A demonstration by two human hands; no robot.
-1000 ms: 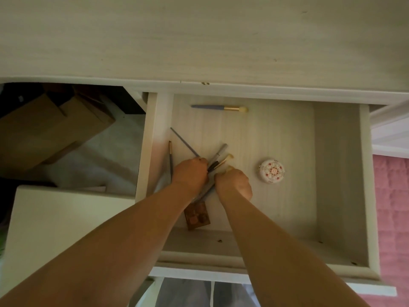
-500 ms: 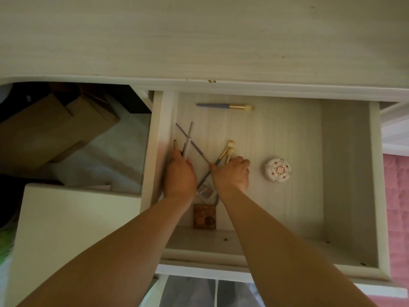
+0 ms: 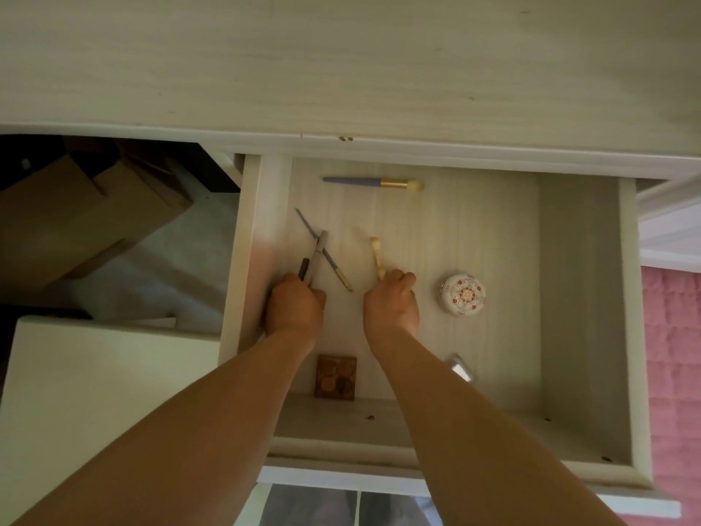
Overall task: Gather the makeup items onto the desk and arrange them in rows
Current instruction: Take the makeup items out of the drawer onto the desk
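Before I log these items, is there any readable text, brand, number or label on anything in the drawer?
None can be read.
Round floral compact: red flower pattern only, no lettering visible.
Brown eyeshadow palette: pans of colour, no label legible.
Blue-handled brush: gold ferrule, any print too small to tell.
Pens in the left hand and the brush in the right hand: no markings legible.
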